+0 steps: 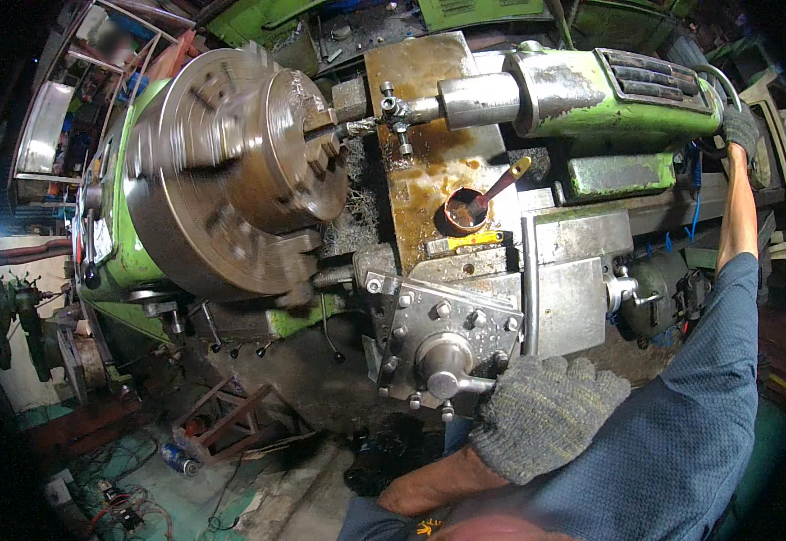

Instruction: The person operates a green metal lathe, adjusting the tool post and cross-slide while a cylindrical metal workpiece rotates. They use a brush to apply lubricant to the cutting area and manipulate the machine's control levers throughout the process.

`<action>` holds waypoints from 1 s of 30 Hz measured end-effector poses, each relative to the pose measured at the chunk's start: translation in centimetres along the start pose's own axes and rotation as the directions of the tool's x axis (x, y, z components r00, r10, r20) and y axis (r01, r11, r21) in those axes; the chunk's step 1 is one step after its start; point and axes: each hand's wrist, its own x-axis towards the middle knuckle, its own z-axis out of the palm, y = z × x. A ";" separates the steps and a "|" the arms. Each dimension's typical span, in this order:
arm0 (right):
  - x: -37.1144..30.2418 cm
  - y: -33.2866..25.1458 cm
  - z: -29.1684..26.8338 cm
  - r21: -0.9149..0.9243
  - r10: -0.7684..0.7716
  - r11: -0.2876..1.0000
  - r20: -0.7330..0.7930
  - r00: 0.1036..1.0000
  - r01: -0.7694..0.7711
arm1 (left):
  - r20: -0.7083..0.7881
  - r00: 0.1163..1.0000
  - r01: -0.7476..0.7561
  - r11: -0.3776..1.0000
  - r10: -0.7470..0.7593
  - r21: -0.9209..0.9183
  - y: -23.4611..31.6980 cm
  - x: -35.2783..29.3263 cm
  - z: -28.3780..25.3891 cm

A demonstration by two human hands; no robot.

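My left hand (548, 419), in a grey knitted glove, is closed at the end of the short lever (472, 385) on the square tool post (447, 338). The fingertips are hidden below the glove's back. My right arm reaches far right, where my gloved right hand (741, 126) is closed on the tailstock handwheel (757, 160), partly hidden. From the green tailstock (582, 90) a steel quill (481, 99) points left, carrying a tool with a cross-shaped fitting (396, 113). Its tip meets the large lathe chuck (204, 171), which is blurred by spinning.
A brush (506, 180) stands in a small pot (467, 212) on the oily carriage plate (411, 189), near a yellow-handled tool (465, 242). Metal shavings (361, 198) lie under the chuck. Control levers (330, 338) hang in front. A metal frame (235, 419) and a blue can (179, 458) are on the floor.
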 end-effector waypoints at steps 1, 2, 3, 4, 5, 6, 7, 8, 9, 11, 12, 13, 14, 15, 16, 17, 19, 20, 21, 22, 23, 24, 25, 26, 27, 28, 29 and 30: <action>-0.1 0.6 0.0 0.055 0.027 0.998 -0.019 0.999 -0.026 | -0.022 1.000 -0.015 1.000 0.015 -0.015 -0.3 -0.1 0.3; -0.5 -1.1 -0.1 0.045 0.039 0.998 -0.022 0.999 -0.038 | -0.051 0.999 -0.009 1.000 0.007 -0.023 -0.2 0.0 0.5; -1.0 -2.6 -0.5 0.034 0.050 0.998 -0.025 0.998 -0.049 | -0.075 0.997 0.007 1.000 -0.008 -0.015 -0.1 0.1 0.6; -1.2 -2.9 -1.0 0.015 0.070 0.997 -0.036 0.997 -0.070 | -0.096 0.995 0.008 1.000 -0.009 -0.010 0.0 0.1 0.6; -1.4 -3.2 -1.4 0.030 0.077 0.997 -0.020 0.997 -0.076 | -0.118 0.993 0.010 1.000 -0.010 -0.005 0.1 0.0 0.5; -1.5 -3.7 -1.7 0.045 0.082 0.996 -0.004 0.997 -0.082 | -0.099 0.995 0.019 1.000 -0.018 0.011 0.3 0.2 0.4; -1.6 -3.3 -1.9 0.055 0.093 0.994 0.009 0.996 -0.093 | -0.076 0.997 0.021 0.999 -0.019 0.024 0.4 0.3 0.2; -1.5 -3.0 -1.9 0.045 0.087 0.995 0.014 0.996 -0.088 | -0.054 0.998 0.023 0.999 -0.021 0.038 0.4 0.3 0.1; -1.5 -2.8 -2.0 0.035 0.082 0.996 0.019 0.996 -0.082 | -0.068 0.998 0.020 0.999 -0.017 0.044 0.4 0.3 0.1; -1.3 -2.5 -1.9 0.014 0.070 0.997 0.032 0.997 -0.071 | -0.095 0.995 0.017 0.998 -0.012 0.058 0.4 0.2 0.0; -1.2 -2.4 -1.9 0.001 0.066 0.998 0.040 0.997 -0.066 | -0.078 0.997 0.019 0.998 -0.015 0.060 0.4 0.2 -0.1; -1.1 -2.6 -1.9 -0.010 0.059 0.998 0.049 0.997 -0.059 | -0.064 0.998 0.025 0.998 -0.021 0.063 0.5 0.3 -0.1; -1.1 -2.8 -2.0 -0.015 0.065 0.998 0.058 0.996 -0.064 | -0.049 0.998 0.031 0.997 -0.028 0.065 0.6 0.3 -0.2; -1.1 -3.0 -2.1 -0.020 0.071 0.997 0.067 0.995 -0.069 | -0.038 0.999 0.028 0.998 -0.026 0.057 0.6 0.3 -0.2; -1.1 -3.1 -2.2 -0.027 0.078 0.997 0.076 0.994 -0.076 | -0.025 0.999 0.024 0.999 -0.023 0.047 0.5 0.2 -0.2; -1.2 -3.3 -2.2 -0.027 0.079 0.997 0.067 0.995 -0.078 | -0.012 1.000 0.020 0.999 -0.019 0.038 0.4 0.2 -0.1; -1.4 -3.4 -2.4 -0.028 0.082 0.996 0.049 0.995 -0.081 | -0.010 1.000 0.012 0.999 -0.012 0.047 0.4 0.1 -0.1; -1.5 -3.4 -2.4 -0.025 0.086 0.996 0.034 0.996 -0.085 | -0.010 1.000 0.008 0.999 -0.008 0.051 0.3 0.1 -0.1; -1.6 -3.4 -2.3 -0.022 0.090 0.996 0.018 0.996 -0.089 | -0.016 1.000 0.004 0.999 -0.003 0.047 0.3 0.0 -0.1; -1.6 -3.7 -2.3 -0.016 0.092 0.996 0.003 0.996 -0.092 | -0.023 1.000 0.002 0.999 -0.001 0.043 0.2 0.0 -0.1; -1.6 -3.9 -2.4 -0.007 0.096 0.995 0.026 0.995 -0.096 | -0.030 1.000 0.001 0.999 0.001 0.040 0.2 0.0 -0.2; -1.6 -4.0 -2.5 0.003 0.100 0.995 0.050 0.994 -0.101 | -0.020 1.000 0.015 0.999 -0.015 0.034 0.3 0.0 -0.3; -1.5 -3.7 -2.4 0.011 0.106 0.994 0.071 0.992 -0.107 | -0.010 1.000 0.027 0.999 -0.027 0.027 0.4 0.1 -0.6; -1.5 -3.5 -2.2 0.020 0.083 0.996 0.049 0.995 -0.084 | 0.000 0.999 0.039 0.999 -0.039 0.020 0.5 0.1 -0.7; -1.6 -3.2 -2.1 0.029 0.059 0.998 0.025 0.998 -0.060 | 0.021 0.999 0.032 0.999 -0.032 0.017 0.4 0.1 -0.5; -1.5 -2.7 -1.7 0.039 0.036 0.999 0.001 0.999 -0.036 | 0.042 0.999 0.025 1.000 -0.025 0.015 0.4 0.1 -0.2; -1.2 -2.0 -1.5 0.041 0.050 0.998 -0.005 0.999 -0.050 | 0.060 0.998 0.016 1.000 -0.017 0.010 0.4 0.1 -0.1; -0.8 -1.3 -1.3 0.043 0.065 0.997 -0.011 0.998 -0.065 | 0.040 0.999 0.012 1.000 -0.013 0.011 0.5 0.0 0.0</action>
